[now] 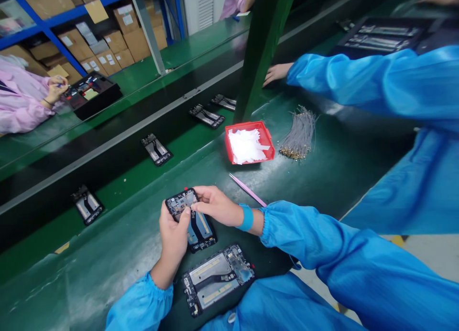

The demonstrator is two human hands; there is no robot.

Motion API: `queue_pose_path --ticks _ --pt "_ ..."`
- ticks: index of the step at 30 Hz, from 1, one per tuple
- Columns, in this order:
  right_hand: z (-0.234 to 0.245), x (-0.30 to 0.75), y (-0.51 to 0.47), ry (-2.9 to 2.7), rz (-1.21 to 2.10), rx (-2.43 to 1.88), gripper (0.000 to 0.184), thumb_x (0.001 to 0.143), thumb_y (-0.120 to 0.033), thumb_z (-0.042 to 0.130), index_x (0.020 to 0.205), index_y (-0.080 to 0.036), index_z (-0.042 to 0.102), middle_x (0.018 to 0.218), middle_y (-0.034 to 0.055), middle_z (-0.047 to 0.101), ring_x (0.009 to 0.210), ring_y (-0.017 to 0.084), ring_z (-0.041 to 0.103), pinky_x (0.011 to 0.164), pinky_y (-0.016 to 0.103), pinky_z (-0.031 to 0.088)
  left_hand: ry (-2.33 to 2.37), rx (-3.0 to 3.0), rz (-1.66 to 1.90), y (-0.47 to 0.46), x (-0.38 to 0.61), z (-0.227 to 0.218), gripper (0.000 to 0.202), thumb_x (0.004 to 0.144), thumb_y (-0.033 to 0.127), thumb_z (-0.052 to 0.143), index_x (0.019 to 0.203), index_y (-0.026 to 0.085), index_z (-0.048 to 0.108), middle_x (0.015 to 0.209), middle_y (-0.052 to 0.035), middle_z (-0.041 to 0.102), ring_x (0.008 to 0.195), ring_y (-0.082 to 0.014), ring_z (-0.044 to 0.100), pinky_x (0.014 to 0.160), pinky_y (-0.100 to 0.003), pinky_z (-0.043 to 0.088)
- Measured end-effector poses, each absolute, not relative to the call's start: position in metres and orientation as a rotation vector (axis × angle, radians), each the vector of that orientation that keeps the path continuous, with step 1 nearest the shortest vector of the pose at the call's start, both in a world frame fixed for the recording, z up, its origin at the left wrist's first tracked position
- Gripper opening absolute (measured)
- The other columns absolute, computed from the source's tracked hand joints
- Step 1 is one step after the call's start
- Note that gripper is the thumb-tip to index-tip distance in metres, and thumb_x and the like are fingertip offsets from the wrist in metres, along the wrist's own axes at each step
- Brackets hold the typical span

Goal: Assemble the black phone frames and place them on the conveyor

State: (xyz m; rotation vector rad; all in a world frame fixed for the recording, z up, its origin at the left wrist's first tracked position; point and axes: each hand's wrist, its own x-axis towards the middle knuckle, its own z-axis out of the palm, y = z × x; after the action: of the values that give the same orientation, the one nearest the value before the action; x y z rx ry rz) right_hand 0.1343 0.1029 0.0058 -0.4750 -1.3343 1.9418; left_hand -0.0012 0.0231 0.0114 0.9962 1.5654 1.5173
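Note:
Between both hands is an opened phone chassis (pixel 199 226), its circuit board and black flex cable facing up. My left hand (pixel 174 230) grips its left edge, thumb laid over the board. From the right, my right hand (pixel 218 206) holds the upper edge, with thumb and fingers pressing on the board; a blue wrist strap (pixel 246 217) circles that wrist. Whether something small sits under the fingertips is hidden. Nearer my body a second phone chassis (pixel 218 281) lies on the green mat. Pink tweezers (pixel 248 189) rest beyond my right wrist.
A red bin (pixel 270 152) holds white paper strips, beside a bundle of thin grey cables (pixel 299 133). Several phone chassis (pixel 157 149) lie along the green conveyor. A green post (pixel 261 54) rises behind the bin. A co-worker's blue sleeve (pixel 358 82) reaches in from the right.

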Motion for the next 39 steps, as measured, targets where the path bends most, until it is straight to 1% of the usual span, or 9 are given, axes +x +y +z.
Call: queue_pose_path --ticks 4,9,11,14,19,24,29,33,39 --pt "-0.002 0.124 0.104 -1.318 1.955 -0.482 0.022 0.083 -0.031 0.072 0.098 -0.015 0.067 0.089 0.0007 0.070 0.087 0.017 0.065 0.085 0.032 0.053 1.555 0.795 1.569 0.029 -0.001 0.008 0.033 0.075 0.030 0.081 0.104 0.019 0.067 0.097 -0.0011 0.073 0.083 -0.0148 0.067 0.081 -0.026 0.053" --pt "-0.017 0.119 0.102 -1.513 1.830 -0.579 0.053 0.087 -0.035 0.075 0.134 -0.020 0.055 0.116 0.0068 0.067 0.102 0.019 0.065 0.087 0.032 0.054 1.448 0.591 1.592 0.043 -0.020 0.018 0.045 0.074 0.037 0.082 0.113 0.021 0.066 0.106 -0.0040 0.075 0.094 -0.0191 0.071 0.089 -0.031 0.055" --pt "-0.023 0.118 0.103 -1.551 1.823 -0.626 0.057 0.087 -0.034 0.075 0.138 -0.020 0.052 0.104 0.0047 0.070 0.093 0.018 0.066 0.079 0.030 0.055 1.452 0.657 1.554 0.044 -0.029 0.022 0.049 0.076 0.040 0.082 0.119 0.023 0.066 0.115 -0.0056 0.075 0.102 -0.0213 0.071 0.094 -0.033 0.054" --pt "-0.028 0.114 0.109 -1.415 1.886 -0.662 0.052 0.091 -0.038 0.071 0.135 -0.016 0.053 0.087 0.0015 0.069 0.078 0.017 0.066 0.072 0.030 0.054 1.493 0.844 1.356 0.040 -0.039 0.021 0.052 0.079 0.043 0.082 0.123 0.021 0.067 0.122 -0.0098 0.074 0.110 -0.0252 0.071 0.097 -0.036 0.054" --pt "-0.023 0.110 0.111 -1.431 1.861 -0.643 0.055 0.090 -0.047 0.069 0.134 -0.018 0.054 0.097 0.0038 0.065 0.082 0.016 0.063 0.069 0.029 0.057 1.767 0.978 1.292 0.059 -0.074 0.013 0.052 0.080 0.050 0.073 0.119 0.016 0.068 0.110 -0.0141 0.077 0.098 -0.0275 0.075 0.088 -0.038 0.058" --pt "-0.018 0.112 0.104 -1.670 1.763 -0.689 0.031 0.094 -0.040 0.065 0.116 -0.019 0.060 0.087 -0.0003 0.061 0.067 0.011 0.059 0.061 0.024 0.054 2.233 0.985 1.324 0.116 -0.147 0.027 0.046 0.091 0.045 0.054 0.122 0.012 0.063 0.114 -0.0174 0.074 0.111 -0.0281 0.071 0.099 -0.041 0.053" --pt "-0.014 0.115 0.104 -1.733 1.729 -0.716 0.014 0.095 -0.030 0.062 0.103 -0.019 0.063 0.079 -0.0011 0.061 0.066 0.012 0.059 0.060 0.024 0.053 2.610 1.005 1.037 0.120 -0.203 0.032 0.057 0.085 0.044 0.064 0.132 0.012 0.062 0.126 -0.0243 0.068 0.139 -0.0439 0.048 0.113 -0.061 0.035" --pt "-0.009 0.117 0.105 -1.740 1.757 -0.713 0.012 0.094 -0.029 0.061 0.099 -0.018 0.064 0.076 -0.0017 0.061 0.063 0.011 0.059 0.060 0.024 0.051 2.851 0.889 0.819 0.092 -0.234 0.025 0.084 0.077 0.059 0.068 0.148 0.018 0.049 0.156 -0.0300 0.043 0.147 -0.0547 0.030 0.102 -0.078 0.032" --pt "-0.005 0.120 0.106 -1.816 1.709 -0.687 0.011 0.095 -0.025 0.060 0.089 -0.018 0.065 0.071 -0.0019 0.062 0.063 0.012 0.060 0.061 0.024 0.048 3.059 0.704 0.612 0.069 -0.262 0.020 0.095 0.074 0.062 0.070 0.152 0.015 0.043 0.143 -0.0344 0.051 0.135 -0.0590 0.046 0.100 -0.080 0.034"
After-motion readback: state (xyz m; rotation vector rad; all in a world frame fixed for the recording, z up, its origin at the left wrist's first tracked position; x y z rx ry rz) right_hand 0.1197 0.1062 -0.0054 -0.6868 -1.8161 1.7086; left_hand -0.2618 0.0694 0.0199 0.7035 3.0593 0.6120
